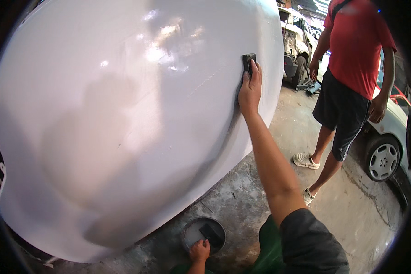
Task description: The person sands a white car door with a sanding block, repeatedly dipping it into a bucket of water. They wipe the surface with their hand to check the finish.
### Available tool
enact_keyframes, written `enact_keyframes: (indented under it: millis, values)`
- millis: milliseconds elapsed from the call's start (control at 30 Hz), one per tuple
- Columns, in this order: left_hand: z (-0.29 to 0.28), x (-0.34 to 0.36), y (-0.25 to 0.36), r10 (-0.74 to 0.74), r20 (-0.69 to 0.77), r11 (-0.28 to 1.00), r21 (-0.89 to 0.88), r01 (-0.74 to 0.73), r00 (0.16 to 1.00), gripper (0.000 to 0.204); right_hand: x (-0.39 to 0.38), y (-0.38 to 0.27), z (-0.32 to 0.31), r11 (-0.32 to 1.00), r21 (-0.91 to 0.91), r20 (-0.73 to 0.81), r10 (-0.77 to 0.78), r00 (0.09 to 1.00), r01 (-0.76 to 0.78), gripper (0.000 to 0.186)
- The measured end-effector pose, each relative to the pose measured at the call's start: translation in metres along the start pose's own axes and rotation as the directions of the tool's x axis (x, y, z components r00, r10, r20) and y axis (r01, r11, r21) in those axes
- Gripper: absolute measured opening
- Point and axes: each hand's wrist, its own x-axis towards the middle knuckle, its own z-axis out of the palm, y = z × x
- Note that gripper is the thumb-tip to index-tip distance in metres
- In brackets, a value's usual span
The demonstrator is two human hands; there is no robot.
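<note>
My right hand (pixel 250 93) is wrapped over a black sanding block (pixel 248 59) and presses it flat on the pale, glossy car hood (pixel 132 150), near the hood's right edge. The block's front end sticks out past the fingertips. Low in the picture, my left hand (pixel 199 250) is closed at the near rim of a round grey basin (pixel 184 235), seemingly gripping it. A dark patch shows inside the basin; I cannot tell whether it is an object or a reflection. On the hood, a line of faint white specks runs left of the block.
A person in a red shirt (pixel 356 50) and dark shorts stands to the right. Behind them is a silver car with a spoked wheel (pixel 382 158). At the back stands a partly stripped white vehicle (pixel 297 39). Stained concrete floor (pixel 278 137) lies below the hood.
</note>
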Motion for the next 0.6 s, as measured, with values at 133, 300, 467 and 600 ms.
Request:
enact_keyframes:
  millis: [133, 300, 467, 600]
  values:
    - [-0.003, 0.002, -0.002, -0.054, 0.086, 0.998, 0.032, 0.051, 0.995, 0.039, -0.095, -0.063, 0.032, 0.788, -0.122, 0.243, -0.566, 0.788, 0.604, 0.036]
    - [0.002, 0.005, -0.006, 0.000, 0.001, 0.999, -0.049, 0.000, 1.000, 0.038, -0.036, 0.002, 0.001, 0.904, 0.254, 0.381, -0.421, 0.823, 0.345, 0.045]
    - [-0.004, 0.006, -0.003, -0.024, 0.069, 0.999, -0.025, 0.025, 0.997, 0.038, -0.016, -0.015, 0.024, 0.999, 0.037, 0.004, -0.026, 1.000, 0.026, 0.042]
    - [-0.001, 0.005, -0.017, -0.070, 0.023, 0.998, -0.001, 0.070, 0.997, 0.038, -0.087, -0.081, 0.036, 0.770, 0.072, 0.306, -0.622, 0.721, 0.634, 0.046]
